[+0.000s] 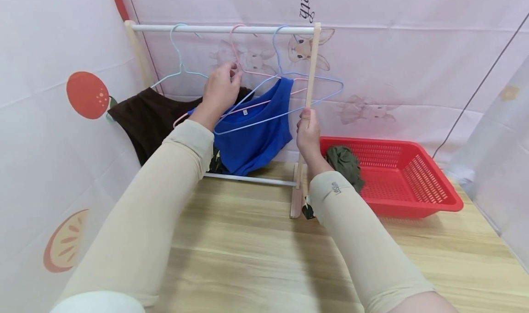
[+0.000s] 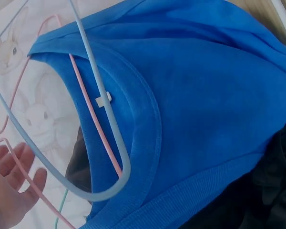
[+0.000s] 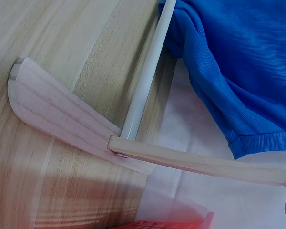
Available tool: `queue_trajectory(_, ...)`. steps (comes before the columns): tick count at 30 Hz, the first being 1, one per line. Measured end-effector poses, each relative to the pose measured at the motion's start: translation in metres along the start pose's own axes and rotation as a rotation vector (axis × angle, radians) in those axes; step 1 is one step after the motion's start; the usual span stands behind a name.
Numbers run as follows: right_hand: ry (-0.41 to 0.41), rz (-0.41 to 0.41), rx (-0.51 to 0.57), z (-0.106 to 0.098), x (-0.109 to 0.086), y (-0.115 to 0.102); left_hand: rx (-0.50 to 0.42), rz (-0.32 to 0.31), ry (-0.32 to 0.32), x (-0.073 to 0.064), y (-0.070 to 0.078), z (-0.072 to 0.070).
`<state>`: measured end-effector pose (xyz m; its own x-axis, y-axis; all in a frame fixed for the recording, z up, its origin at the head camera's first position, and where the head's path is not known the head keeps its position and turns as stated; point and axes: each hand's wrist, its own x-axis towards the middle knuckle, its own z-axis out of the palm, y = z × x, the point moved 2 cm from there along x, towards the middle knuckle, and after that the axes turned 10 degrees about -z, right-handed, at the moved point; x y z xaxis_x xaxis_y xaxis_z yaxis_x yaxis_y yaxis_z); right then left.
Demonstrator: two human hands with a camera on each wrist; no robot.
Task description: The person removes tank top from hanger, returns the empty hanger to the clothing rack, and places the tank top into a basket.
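My left hand (image 1: 223, 86) pinches the pink hanger (image 1: 256, 73) at its neck, just below the hook that hangs over the rack's white top rail (image 1: 161, 28). A blue sleeveless top (image 1: 256, 141) with a small white neck label hangs on this hanger. In front of it, a bare light-blue hanger (image 1: 274, 44) hangs slanted and overlaps the top's neckline. My right hand (image 1: 309, 131) grips the wooden right post (image 1: 312, 69) of the rack. In the right wrist view, the post's foot (image 3: 62, 112) rests on the table and only a fingertip shows at the edge.
Left on the rail, a mint hanger (image 1: 177, 51) carries a dark brown garment (image 1: 144, 111). Right of the rack stands a red perforated basket (image 1: 448, 184) with a crumpled dark green cloth (image 1: 345, 164) inside. A lower white rail (image 1: 256, 179) joins the posts. A printed curtain (image 1: 392, 74) hangs behind.
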<state>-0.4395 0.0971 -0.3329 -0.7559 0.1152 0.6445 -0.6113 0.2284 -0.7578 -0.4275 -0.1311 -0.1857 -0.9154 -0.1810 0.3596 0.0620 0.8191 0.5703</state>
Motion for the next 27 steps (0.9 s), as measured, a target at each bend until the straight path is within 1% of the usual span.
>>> queue_trajectory(2, -0.002, 0.0, -0.001, 0.0001, 0.0004, -0.0004, -0.009, 0.019, 0.024, 0.0004, 0.0005, -0.0002)
queue_trajectory(5, 0.001, -0.004, -0.004, 0.0001, 0.0017, -0.0002, -0.02, 0.032, 0.045, 0.0004, 0.0015, 0.0007)
queue_trajectory(12, 0.015, -0.021, -0.018, 0.0008, 0.0021, 0.0014, -0.063, 0.058, 0.051, 0.0003, 0.0002, 0.0054)
queue_trajectory(15, 0.012, -0.013, -0.016, 0.0005, 0.0012, 0.0008, -0.092, 0.054, 0.035, 0.0028, -0.0007, 0.0061)
queue_trajectory(19, 0.004, -0.001, -0.003, -0.0012, 0.0014, -0.0004, -0.115, 0.028, -0.004, 0.0067, 0.0004, 0.0063)
queue_trajectory(22, -0.004, 0.002, 0.007, -0.0028, 0.0022, -0.0007, -0.119, 0.004, -0.032, 0.0084, 0.0026, 0.0065)
queue_trajectory(27, -0.016, 0.006, 0.012, -0.0036, 0.0025, -0.0006, -0.117, -0.024, -0.059, 0.0076, 0.0056, 0.0063)
